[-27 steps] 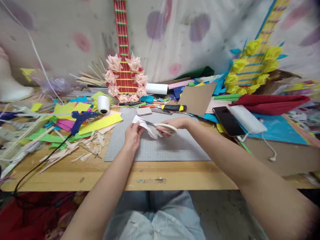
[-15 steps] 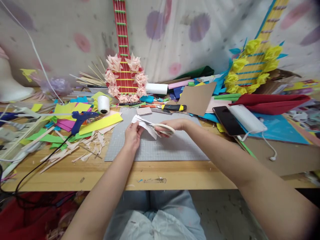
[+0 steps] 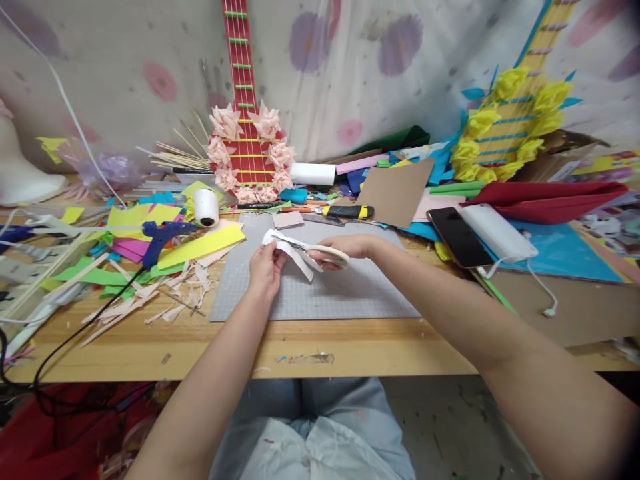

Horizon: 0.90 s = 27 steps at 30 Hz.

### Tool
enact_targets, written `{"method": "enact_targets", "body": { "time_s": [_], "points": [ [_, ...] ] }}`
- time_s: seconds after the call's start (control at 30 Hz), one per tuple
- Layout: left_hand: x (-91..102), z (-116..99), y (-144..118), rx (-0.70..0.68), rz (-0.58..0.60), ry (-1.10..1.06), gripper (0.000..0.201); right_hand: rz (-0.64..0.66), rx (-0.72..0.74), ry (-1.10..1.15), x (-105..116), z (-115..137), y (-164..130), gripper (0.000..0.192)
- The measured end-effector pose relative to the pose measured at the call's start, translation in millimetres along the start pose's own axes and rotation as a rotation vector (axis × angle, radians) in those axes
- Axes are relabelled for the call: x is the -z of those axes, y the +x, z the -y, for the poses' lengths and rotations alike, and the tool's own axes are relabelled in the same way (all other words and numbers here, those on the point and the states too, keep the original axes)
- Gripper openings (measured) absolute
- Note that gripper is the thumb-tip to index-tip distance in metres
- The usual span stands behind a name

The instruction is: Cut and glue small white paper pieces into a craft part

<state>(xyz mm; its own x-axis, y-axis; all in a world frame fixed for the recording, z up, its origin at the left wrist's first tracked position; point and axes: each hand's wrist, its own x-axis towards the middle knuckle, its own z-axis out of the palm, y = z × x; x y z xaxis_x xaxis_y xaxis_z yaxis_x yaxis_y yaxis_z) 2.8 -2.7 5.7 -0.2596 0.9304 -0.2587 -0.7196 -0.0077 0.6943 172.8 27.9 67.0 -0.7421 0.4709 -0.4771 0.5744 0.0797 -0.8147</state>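
Observation:
My left hand (image 3: 266, 268) pinches a folded piece of white paper (image 3: 293, 251) above the grey cutting mat (image 3: 330, 293). My right hand (image 3: 347, 248) grips cream-handled scissors (image 3: 320, 253), whose blades reach left into the paper. Both hands hover over the middle of the mat, close together.
A blue glue gun (image 3: 163, 237) and its black cord lie left, among coloured paper strips and scraps (image 3: 160, 293). A white spool (image 3: 206, 207), a yellow-black utility knife (image 3: 345, 212), brown cardboard (image 3: 397, 193), a black phone (image 3: 459, 237) and a white power bank (image 3: 497, 233) ring the mat. Two decorated paper guitars lean on the back wall.
The scissors and paper have shifted slightly left and up; the blades sit a little deeper in the paper. The view tilted slightly.

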Motion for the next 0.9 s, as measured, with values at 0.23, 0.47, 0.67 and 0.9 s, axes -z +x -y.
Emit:
{"method": "enact_targets", "body": {
  "time_s": [0.23,0.47,0.67,0.9],
  "points": [
    [1.8,1.4,0.9,0.001,-0.006,-0.006,0.005,-0.028,-0.025,0.007,-1.4,0.2,0.3,0.044],
    [1.6,1.8,0.3,0.005,-0.016,-0.001,0.006,-0.040,-0.011,-0.038,-0.6,-4.7,1.9,0.046],
    [1.9,2.2,0.9,0.019,-0.035,-0.016,0.006,-0.037,-0.002,-0.052,0.6,-7.8,1.4,0.046],
    [2.2,2.2,0.4,0.012,-0.006,0.003,0.005,0.000,-0.014,-0.009,1.4,-6.6,6.2,0.046]
  ]
}}
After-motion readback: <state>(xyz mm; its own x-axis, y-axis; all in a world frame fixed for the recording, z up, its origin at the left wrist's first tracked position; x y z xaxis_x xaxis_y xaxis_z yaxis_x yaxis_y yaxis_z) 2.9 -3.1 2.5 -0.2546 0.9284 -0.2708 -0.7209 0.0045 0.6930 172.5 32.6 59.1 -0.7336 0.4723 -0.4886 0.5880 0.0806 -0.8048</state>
